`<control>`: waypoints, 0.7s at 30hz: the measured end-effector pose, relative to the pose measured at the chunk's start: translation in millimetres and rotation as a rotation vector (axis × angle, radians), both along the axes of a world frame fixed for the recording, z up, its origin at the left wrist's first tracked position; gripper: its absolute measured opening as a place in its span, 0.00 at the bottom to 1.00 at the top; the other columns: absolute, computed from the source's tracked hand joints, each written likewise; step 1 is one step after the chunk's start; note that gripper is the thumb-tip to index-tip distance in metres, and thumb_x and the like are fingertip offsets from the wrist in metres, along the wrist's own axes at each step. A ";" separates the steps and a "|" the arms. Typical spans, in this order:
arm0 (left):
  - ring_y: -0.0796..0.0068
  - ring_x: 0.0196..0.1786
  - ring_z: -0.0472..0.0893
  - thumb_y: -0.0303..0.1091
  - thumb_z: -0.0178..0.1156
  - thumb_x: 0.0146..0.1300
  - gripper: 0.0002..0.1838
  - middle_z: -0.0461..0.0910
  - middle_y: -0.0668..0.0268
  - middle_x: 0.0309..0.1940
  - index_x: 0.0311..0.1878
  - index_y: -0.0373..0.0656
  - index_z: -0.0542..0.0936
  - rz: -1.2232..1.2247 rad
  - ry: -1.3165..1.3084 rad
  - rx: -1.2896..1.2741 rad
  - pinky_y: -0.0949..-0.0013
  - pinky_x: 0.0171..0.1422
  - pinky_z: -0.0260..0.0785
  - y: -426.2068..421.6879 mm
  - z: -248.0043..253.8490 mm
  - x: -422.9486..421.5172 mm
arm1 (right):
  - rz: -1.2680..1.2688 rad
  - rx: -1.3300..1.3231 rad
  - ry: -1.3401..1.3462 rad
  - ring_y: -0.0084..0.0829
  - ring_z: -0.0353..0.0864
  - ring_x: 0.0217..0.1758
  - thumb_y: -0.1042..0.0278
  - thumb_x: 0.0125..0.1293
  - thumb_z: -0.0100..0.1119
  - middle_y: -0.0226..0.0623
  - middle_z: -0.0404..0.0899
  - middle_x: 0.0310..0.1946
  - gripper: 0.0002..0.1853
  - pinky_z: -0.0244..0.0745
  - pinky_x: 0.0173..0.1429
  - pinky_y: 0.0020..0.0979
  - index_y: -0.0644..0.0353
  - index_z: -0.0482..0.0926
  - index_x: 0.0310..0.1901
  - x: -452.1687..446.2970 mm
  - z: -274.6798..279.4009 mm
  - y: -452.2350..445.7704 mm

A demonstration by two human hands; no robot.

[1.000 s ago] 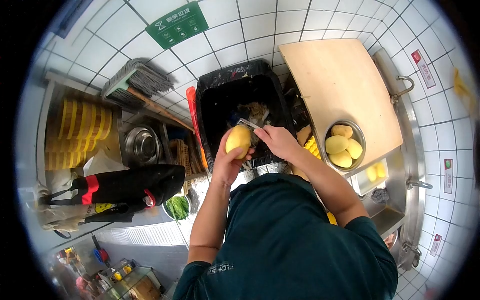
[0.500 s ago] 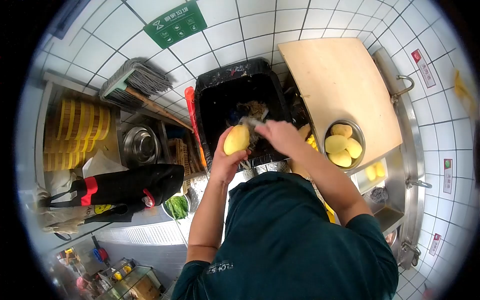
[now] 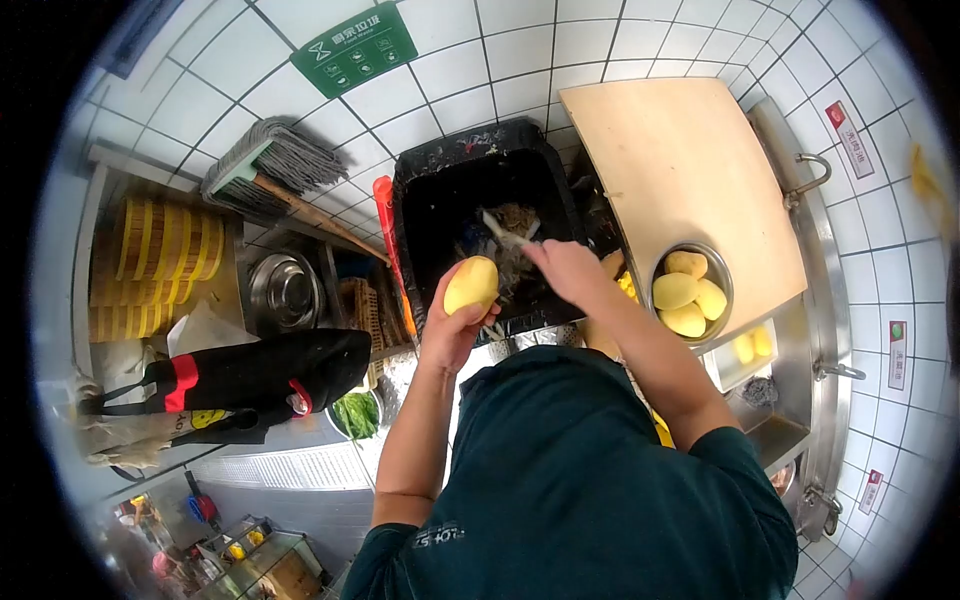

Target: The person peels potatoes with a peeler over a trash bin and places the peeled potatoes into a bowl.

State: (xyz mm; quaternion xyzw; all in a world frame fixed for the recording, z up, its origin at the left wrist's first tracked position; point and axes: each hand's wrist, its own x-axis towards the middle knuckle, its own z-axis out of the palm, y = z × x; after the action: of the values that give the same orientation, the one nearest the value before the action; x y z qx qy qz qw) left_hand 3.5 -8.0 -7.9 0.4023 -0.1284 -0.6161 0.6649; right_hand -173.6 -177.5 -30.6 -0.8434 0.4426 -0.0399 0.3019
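A yellow peeled potato (image 3: 472, 284) is in my left hand (image 3: 450, 330), with my fingers wrapped round its lower side. My right hand (image 3: 566, 270) grips a peeler (image 3: 500, 228), blurred by motion, to the right of the potato and apart from it. Both hands are over the near part of a black bin (image 3: 440, 200) with scraps inside. To the right, a metal bowl (image 3: 728, 312) holds several potatoes (image 3: 676, 291) on the edge of a wooden board (image 3: 690, 170).
A sink (image 3: 780, 425) with a white tray (image 3: 720, 371) and taps lies at the right. On the left are a mop (image 3: 280, 165), a red handle (image 3: 385, 215), metal bowls (image 3: 285, 290), a hanging black apron (image 3: 260, 370) and a bowl of greens (image 3: 355, 413).
The peeler in my right hand has come away from the potato and swung up and right over the bin. The potato in my left hand has shifted slightly left and down.
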 end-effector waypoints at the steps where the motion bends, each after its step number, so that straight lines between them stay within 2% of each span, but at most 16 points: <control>1: 0.60 0.49 0.84 0.25 0.68 0.56 0.42 0.80 0.54 0.58 0.76 0.45 0.66 0.002 0.036 -0.010 0.64 0.50 0.77 0.2 0.0 0.2 | -0.071 0.010 -0.061 0.61 0.86 0.40 0.37 0.80 0.44 0.57 0.86 0.33 0.35 0.81 0.45 0.53 0.63 0.85 0.35 -0.1 -4.2 -6.1; 4: 0.61 0.49 0.82 0.32 0.68 0.56 0.40 0.80 0.55 0.58 0.74 0.44 0.68 0.061 0.049 -0.028 0.63 0.51 0.74 -1.4 -3.3 -0.3 | -0.085 0.123 -0.274 0.60 0.86 0.41 0.37 0.81 0.44 0.57 0.86 0.34 0.35 0.80 0.45 0.53 0.65 0.84 0.36 -3.6 13.8 6.3; 5: 0.61 0.49 0.82 0.32 0.67 0.56 0.39 0.80 0.55 0.59 0.74 0.44 0.68 0.087 0.056 -0.031 0.63 0.52 0.74 -2.5 -4.7 -0.2 | -0.035 0.194 -0.301 0.62 0.84 0.41 0.43 0.81 0.49 0.58 0.83 0.32 0.29 0.77 0.43 0.53 0.65 0.82 0.37 -2.8 19.7 13.0; 6: 0.61 0.50 0.82 0.32 0.67 0.56 0.39 0.80 0.56 0.59 0.74 0.44 0.68 0.112 0.063 -0.037 0.63 0.53 0.74 -5.0 -6.0 -0.1 | 0.038 0.164 -0.265 0.63 0.83 0.39 0.44 0.81 0.50 0.58 0.83 0.30 0.28 0.76 0.41 0.53 0.64 0.80 0.35 -1.8 38.6 21.6; 9: 0.61 0.51 0.82 0.34 0.67 0.57 0.38 0.79 0.56 0.59 0.73 0.44 0.69 0.076 0.055 -0.065 0.63 0.53 0.74 -3.3 -11.1 1.0 | 0.199 0.077 -0.304 0.62 0.84 0.37 0.43 0.79 0.52 0.55 0.83 0.30 0.27 0.76 0.40 0.55 0.63 0.78 0.32 3.4 29.6 40.1; 12: 0.60 0.51 0.82 0.36 0.67 0.58 0.38 0.79 0.55 0.60 0.74 0.44 0.69 0.044 0.031 -0.017 0.63 0.53 0.74 2.8 -9.9 2.8 | 0.012 -0.002 -0.165 0.62 0.84 0.38 0.42 0.80 0.50 0.57 0.84 0.31 0.29 0.78 0.41 0.56 0.63 0.80 0.34 6.8 18.1 27.6; 13: 0.60 0.51 0.82 0.36 0.67 0.58 0.39 0.79 0.55 0.60 0.74 0.44 0.68 0.036 0.020 0.012 0.63 0.54 0.74 5.3 -8.5 1.2 | -0.030 0.082 0.070 0.58 0.87 0.40 0.37 0.81 0.42 0.55 0.87 0.34 0.34 0.82 0.47 0.52 0.64 0.84 0.38 6.1 9.0 9.9; 14: 0.60 0.52 0.82 0.37 0.67 0.59 0.39 0.79 0.55 0.60 0.74 0.44 0.68 0.048 0.028 0.002 0.63 0.54 0.74 4.9 -7.3 0.0 | -0.058 0.124 0.031 0.59 0.87 0.42 0.37 0.81 0.43 0.58 0.86 0.37 0.35 0.82 0.48 0.52 0.65 0.85 0.39 0.6 -6.1 0.6; 16: 0.59 0.54 0.82 0.38 0.66 0.60 0.39 0.79 0.56 0.61 0.75 0.45 0.67 0.093 0.042 -0.032 0.62 0.56 0.74 -0.1 -5.5 -2.0 | -0.153 0.141 -0.146 0.60 0.86 0.41 0.38 0.81 0.45 0.59 0.85 0.36 0.33 0.80 0.47 0.53 0.65 0.84 0.39 -2.7 -5.8 2.5; 19: 0.58 0.57 0.80 0.40 0.64 0.62 0.38 0.78 0.57 0.63 0.75 0.45 0.66 0.189 0.051 -0.007 0.60 0.60 0.73 -2.4 -9.5 -2.3 | -0.061 0.250 -0.294 0.62 0.83 0.41 0.42 0.81 0.48 0.59 0.83 0.34 0.30 0.77 0.44 0.53 0.66 0.82 0.40 -4.4 18.3 18.9; 21: 0.58 0.60 0.79 0.41 0.63 0.64 0.36 0.77 0.57 0.65 0.75 0.46 0.66 0.178 0.064 -0.017 0.59 0.62 0.72 -3.6 -11.9 -3.9 | 0.053 0.107 -0.337 0.61 0.83 0.36 0.42 0.80 0.50 0.56 0.82 0.29 0.28 0.76 0.40 0.53 0.64 0.80 0.36 -1.3 21.4 30.4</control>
State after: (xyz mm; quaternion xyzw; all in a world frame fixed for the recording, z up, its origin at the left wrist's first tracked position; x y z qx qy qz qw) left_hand -0.4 -11.6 -19.7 0.3868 -0.0759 -0.5661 0.7240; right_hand -174.9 -147.2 -9.1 -0.8189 0.3647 -0.1491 0.4174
